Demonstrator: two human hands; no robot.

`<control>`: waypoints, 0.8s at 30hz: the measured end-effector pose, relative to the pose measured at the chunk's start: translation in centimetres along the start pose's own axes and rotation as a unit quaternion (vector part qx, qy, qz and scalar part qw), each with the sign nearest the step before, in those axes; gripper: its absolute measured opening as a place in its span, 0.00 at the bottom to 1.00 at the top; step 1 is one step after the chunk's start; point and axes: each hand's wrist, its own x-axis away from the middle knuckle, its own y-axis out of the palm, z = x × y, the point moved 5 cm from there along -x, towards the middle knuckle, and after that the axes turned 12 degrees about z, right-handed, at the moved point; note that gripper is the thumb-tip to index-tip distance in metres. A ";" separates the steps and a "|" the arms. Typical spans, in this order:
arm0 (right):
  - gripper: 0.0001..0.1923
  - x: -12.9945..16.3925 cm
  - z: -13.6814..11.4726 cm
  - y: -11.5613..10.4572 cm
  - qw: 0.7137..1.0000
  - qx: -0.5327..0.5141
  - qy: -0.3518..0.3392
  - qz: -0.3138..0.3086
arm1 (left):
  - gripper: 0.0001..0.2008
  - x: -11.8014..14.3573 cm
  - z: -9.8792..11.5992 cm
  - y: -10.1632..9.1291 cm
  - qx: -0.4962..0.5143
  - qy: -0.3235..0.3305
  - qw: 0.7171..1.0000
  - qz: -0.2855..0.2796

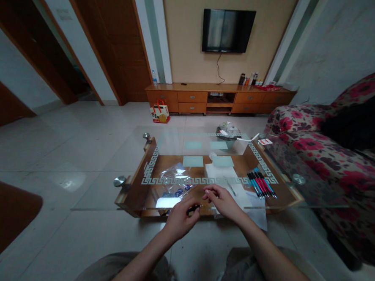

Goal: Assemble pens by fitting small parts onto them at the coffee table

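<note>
My left hand is closed around a short, dark, pen-like piece above the front edge of the glass table. Just to its right, my right hand has its fingers curled with the tips close together. Whether anything small sits between them is unclear. Beyond my left hand lies a clear plastic bag, with small round blue pieces at its near end. A row of pens in black, blue and pinkish red lies right of my right hand. A thin pale stick shows nearer that hand.
A basket with crumpled plastic stands at the table's far side, near a red-and-white card. White paper shows under the glass. A flowered sofa borders the right. A paper bag stands by the TV cabinet.
</note>
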 end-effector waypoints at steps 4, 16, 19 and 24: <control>0.15 0.0 0.0 0.0 1.000 -0.001 -0.008 0.001 | 0.07 0.0 0.1 0.0 -0.003 0.005 1.000 -0.002; 0.15 0.0 -0.1 0.0 1.000 0.016 -0.019 -0.003 | 0.06 0.0 0.0 0.2 0.000 0.001 1.000 -0.008; 0.15 0.1 0.0 0.0 0.999 0.024 -0.024 -0.004 | 0.06 0.0 -0.1 0.2 -0.003 -0.001 1.000 -0.009; 0.15 0.1 -0.2 0.0 0.999 0.033 -0.025 -0.003 | 0.07 -0.1 -0.1 0.1 -0.005 -0.002 1.000 0.001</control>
